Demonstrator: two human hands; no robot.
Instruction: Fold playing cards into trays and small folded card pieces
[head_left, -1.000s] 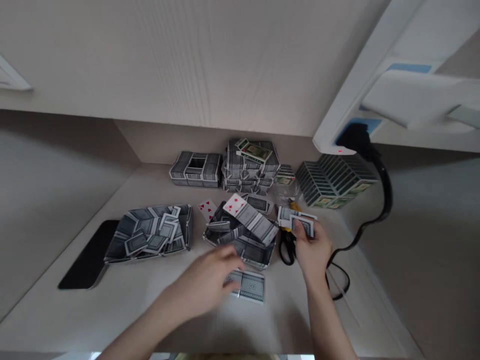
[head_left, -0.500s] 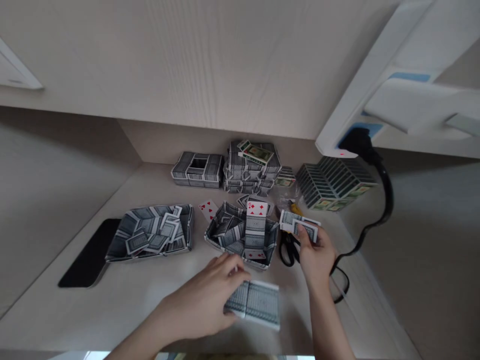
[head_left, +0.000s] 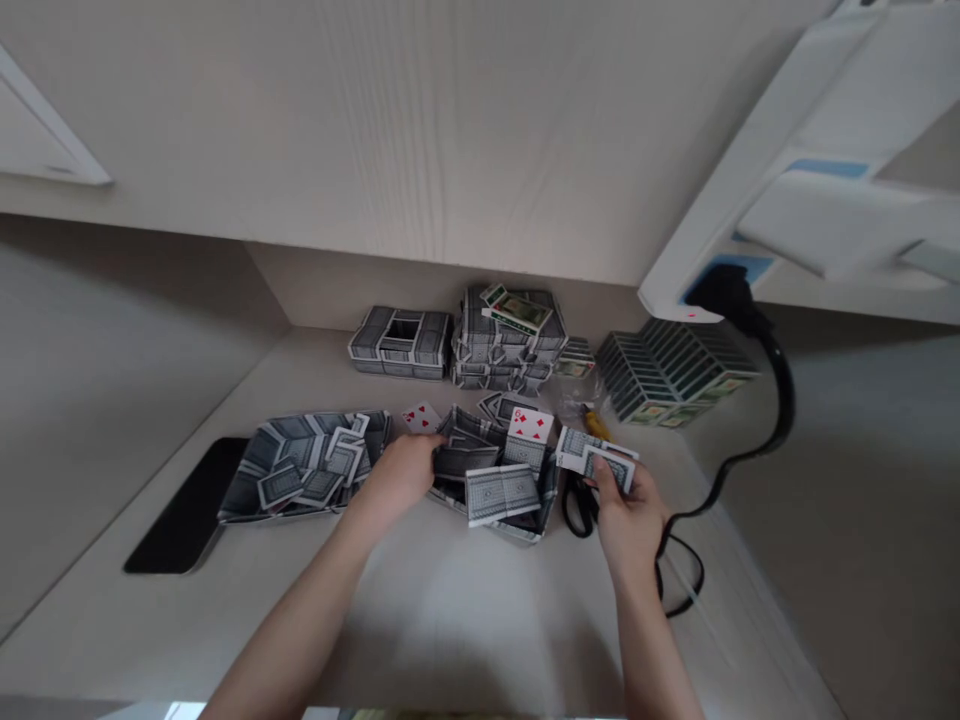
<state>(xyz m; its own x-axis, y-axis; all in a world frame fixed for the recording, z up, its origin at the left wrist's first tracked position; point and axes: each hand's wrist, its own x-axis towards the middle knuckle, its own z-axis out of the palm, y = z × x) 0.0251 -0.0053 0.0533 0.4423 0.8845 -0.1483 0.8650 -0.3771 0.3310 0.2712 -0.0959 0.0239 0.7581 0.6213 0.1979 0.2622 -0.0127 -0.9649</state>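
My left hand (head_left: 401, 472) reaches over the left end of the middle tray (head_left: 541, 532), a box woven from folded playing cards. Its fingertips close on dark folded playing cards (head_left: 465, 460) in there; the finger ends are partly hidden. A joined piece of folded cards (head_left: 502, 494), patterned backs up, lies across the tray's front rim. Behind it a six of diamonds strip (head_left: 529, 425) leans up. My right hand (head_left: 631, 515) is at the tray's right, thumb pressed on a few playing cards (head_left: 611, 468) with grey backs.
A second card tray (head_left: 262, 455) with loose cards stands left, by a black phone (head_left: 176, 515). Card-built boxes (head_left: 401, 340) and card packs (head_left: 667, 370) line the back. Scissors (head_left: 577, 505) lie beneath my right hand; a black cable (head_left: 750, 465) hangs at right.
My left hand has let go of the joined card piece, now on the tray, and moved up and left to the cards inside. My right hand keeps its cards, nearly still.
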